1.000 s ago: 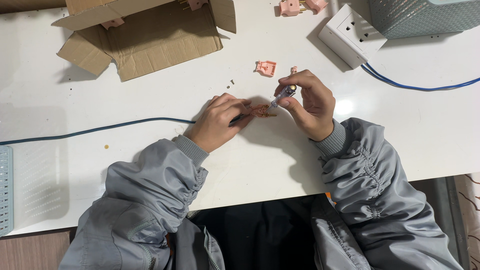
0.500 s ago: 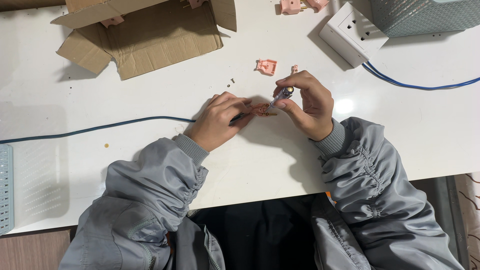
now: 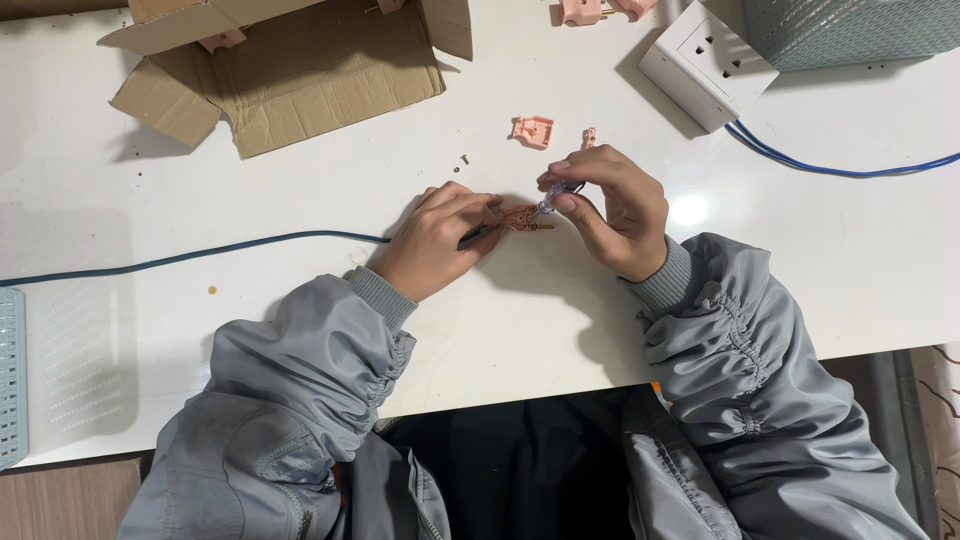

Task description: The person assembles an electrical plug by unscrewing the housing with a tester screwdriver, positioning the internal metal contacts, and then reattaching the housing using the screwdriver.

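Note:
My left hand (image 3: pixel 440 238) pins a small pink plug half (image 3: pixel 522 217) with brass pins flat on the white table (image 3: pixel 150 180), at the end of a dark blue cable (image 3: pixel 190 256). My right hand (image 3: pixel 612 205) grips a small clear-handled screwdriver (image 3: pixel 553 202), its tip down on the plug half. Both hands meet at the table's middle. A loose pink plug cover (image 3: pixel 533 131) lies just beyond them, with a small pink piece (image 3: pixel 589 137) beside it.
An open cardboard box (image 3: pixel 290 70) sits at the back left. A white power strip (image 3: pixel 700 60) and a teal mesh basket (image 3: pixel 850 25) stand at the back right, with a blue cable (image 3: pixel 840 168) trailing right. More pink plugs (image 3: pixel 585 10) lie at the far edge. Tiny screws (image 3: pixel 464 159) rest near the box.
My right hand has tilted the screwdriver slightly over the plug half. Otherwise both hands stay in place.

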